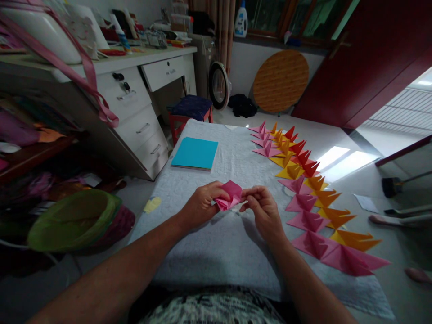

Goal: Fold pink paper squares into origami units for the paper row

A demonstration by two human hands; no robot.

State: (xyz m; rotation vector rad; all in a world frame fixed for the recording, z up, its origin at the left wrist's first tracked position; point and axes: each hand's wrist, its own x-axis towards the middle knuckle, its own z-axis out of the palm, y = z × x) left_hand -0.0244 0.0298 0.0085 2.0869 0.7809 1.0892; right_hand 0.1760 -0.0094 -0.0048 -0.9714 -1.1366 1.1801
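A piece of folded pink paper (231, 192) is held above the middle of the table, its layers partly spread at the top. My left hand (201, 205) grips it from the left, thumb across the front. From the other side my right hand (265, 210) has its fingers curled, with the fingertips at the paper's right edge. Beyond my left hand lies a square stack of blue paper (195, 154). To the right of my hands stand rows of folded paper cranes: pink ones (308, 220), orange-yellow ones (335, 217) and red ones (303, 158).
A pale cloth (182, 274) covers the table. Left of it are a lined waste bin (111, 225) and a white desk (126, 105) with drawers. A stool (191, 108) stands past the far left corner, near an open-doored washing machine (202, 49). A round wooden board (281, 81) leans on the wall.
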